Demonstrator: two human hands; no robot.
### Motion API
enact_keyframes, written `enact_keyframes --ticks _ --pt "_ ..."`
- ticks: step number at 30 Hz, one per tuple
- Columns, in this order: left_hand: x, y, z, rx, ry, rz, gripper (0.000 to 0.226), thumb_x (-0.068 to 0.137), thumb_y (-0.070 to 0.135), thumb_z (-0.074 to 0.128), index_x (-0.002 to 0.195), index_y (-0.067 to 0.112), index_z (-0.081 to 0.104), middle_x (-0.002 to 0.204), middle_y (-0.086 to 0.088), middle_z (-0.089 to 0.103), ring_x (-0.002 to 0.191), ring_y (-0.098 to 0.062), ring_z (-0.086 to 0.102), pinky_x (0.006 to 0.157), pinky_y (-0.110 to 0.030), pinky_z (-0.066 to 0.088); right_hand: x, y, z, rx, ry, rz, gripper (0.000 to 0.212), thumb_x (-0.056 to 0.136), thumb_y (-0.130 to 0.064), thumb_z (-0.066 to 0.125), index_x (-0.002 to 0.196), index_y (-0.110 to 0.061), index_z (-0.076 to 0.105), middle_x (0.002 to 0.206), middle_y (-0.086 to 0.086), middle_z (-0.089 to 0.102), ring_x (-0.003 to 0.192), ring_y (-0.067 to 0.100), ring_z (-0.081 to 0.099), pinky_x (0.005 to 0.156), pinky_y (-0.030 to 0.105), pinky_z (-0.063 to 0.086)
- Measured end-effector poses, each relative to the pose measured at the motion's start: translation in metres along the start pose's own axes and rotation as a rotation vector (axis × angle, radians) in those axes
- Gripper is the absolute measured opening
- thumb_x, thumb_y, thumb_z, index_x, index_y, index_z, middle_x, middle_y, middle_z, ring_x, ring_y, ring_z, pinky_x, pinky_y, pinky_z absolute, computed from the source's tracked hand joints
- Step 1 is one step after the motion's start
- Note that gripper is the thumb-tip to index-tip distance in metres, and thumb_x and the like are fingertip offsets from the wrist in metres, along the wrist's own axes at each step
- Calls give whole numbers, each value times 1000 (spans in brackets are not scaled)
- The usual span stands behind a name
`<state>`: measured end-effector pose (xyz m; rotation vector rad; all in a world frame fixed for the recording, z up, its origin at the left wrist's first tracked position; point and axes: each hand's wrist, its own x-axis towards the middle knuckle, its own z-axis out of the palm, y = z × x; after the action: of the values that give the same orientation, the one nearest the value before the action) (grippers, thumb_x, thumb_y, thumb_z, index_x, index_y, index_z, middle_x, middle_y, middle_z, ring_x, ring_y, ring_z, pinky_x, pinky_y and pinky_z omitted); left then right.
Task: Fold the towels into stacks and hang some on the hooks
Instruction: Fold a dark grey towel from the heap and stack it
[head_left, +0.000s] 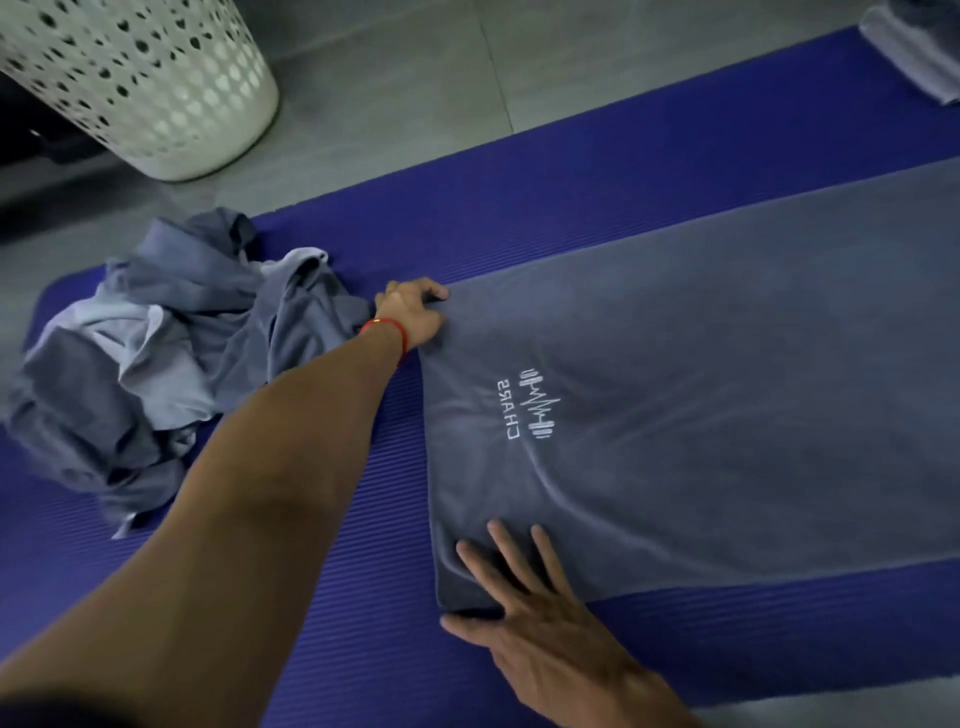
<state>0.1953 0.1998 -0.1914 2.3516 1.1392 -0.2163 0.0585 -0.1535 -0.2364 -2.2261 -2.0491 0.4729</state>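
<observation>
The grey towel (727, 405) lies spread flat along the purple exercise mat (363, 519), its short end toward the person and a white embroidered logo (530, 402) showing near that end. The step in hand looks like squaring up this end before the first fold, and to do it well both corners should be drawn taut and level so the short edge runs straight; the faint ripples fanning out from the logo want smoothing away toward the far end before anything is lifted over. The left hand (413, 314), a red cord at its wrist, sits at the far corner of the short edge with its fingers curled onto the cloth, seemingly pinching that corner. The right hand (535, 597) rests at the near corner, fingers spread and straight, pressing the fabric flat against the mat while the thumb lies off the edge on the mat. The towel thus stretches away to the right of both hands. Just beyond the left hand's wrist, on the same mat, sits a crumpled heap of grey towels (156, 358) not yet folded. Farther beyond that heap stands a white perforated laundry basket (140, 83) on the tiled floor (395, 93), and far off past the towel's long side, a folded grey towel (914, 57) rests at the mat's edge.
</observation>
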Motion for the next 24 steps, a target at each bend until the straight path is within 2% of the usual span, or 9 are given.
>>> enact_keyframes --ticks 2,5,9,11,13,16,19,22,24 --pt "4 -4 -1 -140 11 7 28 80 16 64 97 36 72 126 -5 67 122 -24 60 110 -33 45 -2 5 4 31 -10 -6 60 82 -37 53 139 -54 49 166 1 30 153 40 21 114 67 25" --pt "0 -2 -3 -224 -31 33 45 88 -7 49 121 14 72 130 -3 66 124 -17 58 108 -21 40 -2 6 3 95 -6 33 58 90 -42 44 148 -39 46 164 -7 33 154 34 23 118 67 26" --pt "3 -10 -4 -240 -24 9 54 86 -15 45 123 15 72 132 -5 66 126 -19 58 111 -24 40 -3 5 2 141 95 63 58 98 -41 40 154 -27 39 164 -11 31 157 24 17 122 59 15" --pt "1 -9 -6 -278 16 4 55 86 -15 43 118 17 75 126 -7 69 117 -21 63 108 -27 46 -3 7 -4 389 221 107 54 103 -35 38 155 -24 36 163 -13 32 155 10 16 122 46 9" --pt "-3 -6 -10 -347 56 38 53 87 -17 45 112 18 76 118 -10 72 108 -23 68 101 -32 53 -2 13 -21 743 382 267 40 103 -29 47 141 -23 56 142 -15 56 134 -6 43 115 34 34" --pt "-11 5 -14 -428 -15 89 47 87 -24 48 115 5 72 109 -21 73 88 -20 74 83 -31 61 -13 37 -48 1072 678 717 11 95 -31 67 103 -27 74 95 -15 73 76 -2 67 73 23 57" --pt "-13 17 -24 -157 60 252 36 87 -15 60 112 7 75 110 -14 74 83 -13 70 79 -17 56 -34 68 -63 1146 885 1000 14 85 -21 81 87 -27 70 78 -13 71 72 3 68 66 21 54" --pt "-12 41 -38 113 125 445 30 86 -4 67 108 12 79 113 -3 73 99 -17 67 90 -22 48 -63 100 -80 1184 1028 1097 23 85 -16 81 93 -26 62 83 -12 66 77 2 64 69 16 51" --pt "-12 69 -40 190 166 532 23 85 1 71 103 13 80 108 -4 75 97 -20 69 88 -25 49 -85 123 -85 1204 1118 1127 30 85 -18 82 104 -28 60 85 -4 62 74 3 58 73 23 53"
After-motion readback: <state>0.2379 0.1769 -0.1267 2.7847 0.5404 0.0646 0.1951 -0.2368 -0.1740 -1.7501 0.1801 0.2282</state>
